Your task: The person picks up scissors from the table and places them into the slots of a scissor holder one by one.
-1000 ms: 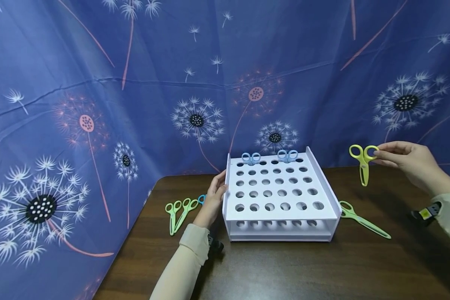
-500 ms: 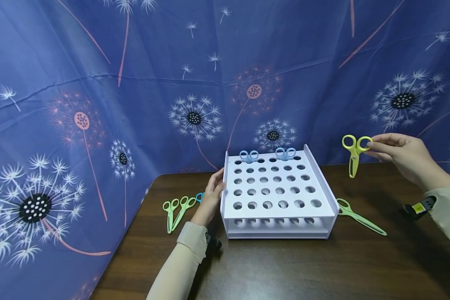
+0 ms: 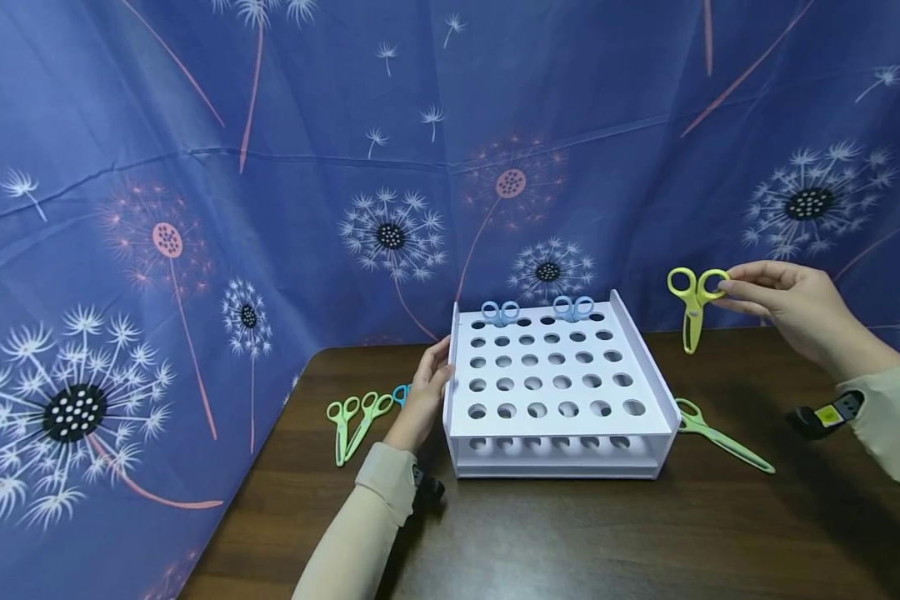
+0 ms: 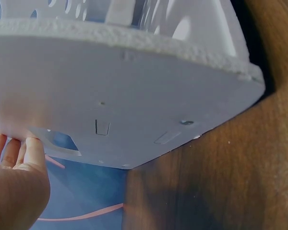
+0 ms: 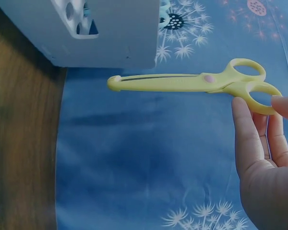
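Note:
My right hand [image 3: 791, 312] pinches one finger loop of yellow scissors [image 3: 692, 308] between thumb and fingers. They hang blades down, in the air to the right of a white rack [image 3: 564, 421] with rows of round holes. In the right wrist view the scissors' blades [image 5: 158, 83] look closed. My left hand [image 3: 420, 400] rests against the rack's left side wall; in the left wrist view its fingertips touch the side panel [image 4: 86, 86] by a cut-out slot. Blue scissors [image 3: 501, 313] and a second blue pair [image 3: 573, 308] stand in the rack's back row, blades hidden.
Green scissors [image 3: 723, 437] lie right of the rack, partly behind its wall. Left of my left arm lie two green pairs [image 3: 342, 429] [image 3: 370, 423] and a blue pair [image 3: 401, 394], mostly hidden. A patterned blue cloth [image 3: 307, 208] hangs behind the brown table [image 3: 555, 542].
My right hand has moved left with the yellow scissors, bringing them closer to the rack and slightly higher. The left hand stays against the rack.

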Demonstrator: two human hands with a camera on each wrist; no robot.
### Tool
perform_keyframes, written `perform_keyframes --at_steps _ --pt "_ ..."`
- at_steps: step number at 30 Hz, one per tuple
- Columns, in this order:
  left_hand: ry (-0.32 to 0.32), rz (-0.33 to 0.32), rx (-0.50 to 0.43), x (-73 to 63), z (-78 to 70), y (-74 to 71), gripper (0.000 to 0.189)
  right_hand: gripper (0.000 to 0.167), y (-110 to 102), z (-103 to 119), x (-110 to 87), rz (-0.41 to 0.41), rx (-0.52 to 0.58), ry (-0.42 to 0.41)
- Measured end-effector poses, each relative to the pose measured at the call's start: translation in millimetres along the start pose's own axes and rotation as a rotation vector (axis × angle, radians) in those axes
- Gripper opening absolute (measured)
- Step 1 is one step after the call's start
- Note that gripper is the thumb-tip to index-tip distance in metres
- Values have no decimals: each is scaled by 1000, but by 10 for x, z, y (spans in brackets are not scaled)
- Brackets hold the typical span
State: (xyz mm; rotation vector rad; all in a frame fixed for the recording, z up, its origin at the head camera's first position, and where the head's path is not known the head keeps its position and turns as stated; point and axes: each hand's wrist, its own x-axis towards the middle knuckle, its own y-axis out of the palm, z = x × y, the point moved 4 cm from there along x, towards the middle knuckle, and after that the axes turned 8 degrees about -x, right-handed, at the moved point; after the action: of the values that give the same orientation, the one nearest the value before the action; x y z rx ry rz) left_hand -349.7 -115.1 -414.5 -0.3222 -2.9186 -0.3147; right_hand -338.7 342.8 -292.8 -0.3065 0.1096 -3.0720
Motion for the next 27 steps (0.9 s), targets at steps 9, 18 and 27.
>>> perform_keyframes --at_steps 9,18,27 --pt "-3 -7 4 -5 -2 3 53 15 91 118 13 22 64 -6" --pt "-36 1 4 -51 -118 56 55 15 229 233 50 47 55 -29" --pt "-34 4 17 -107 -236 116 53 15 319 277 67 53 57 -45"
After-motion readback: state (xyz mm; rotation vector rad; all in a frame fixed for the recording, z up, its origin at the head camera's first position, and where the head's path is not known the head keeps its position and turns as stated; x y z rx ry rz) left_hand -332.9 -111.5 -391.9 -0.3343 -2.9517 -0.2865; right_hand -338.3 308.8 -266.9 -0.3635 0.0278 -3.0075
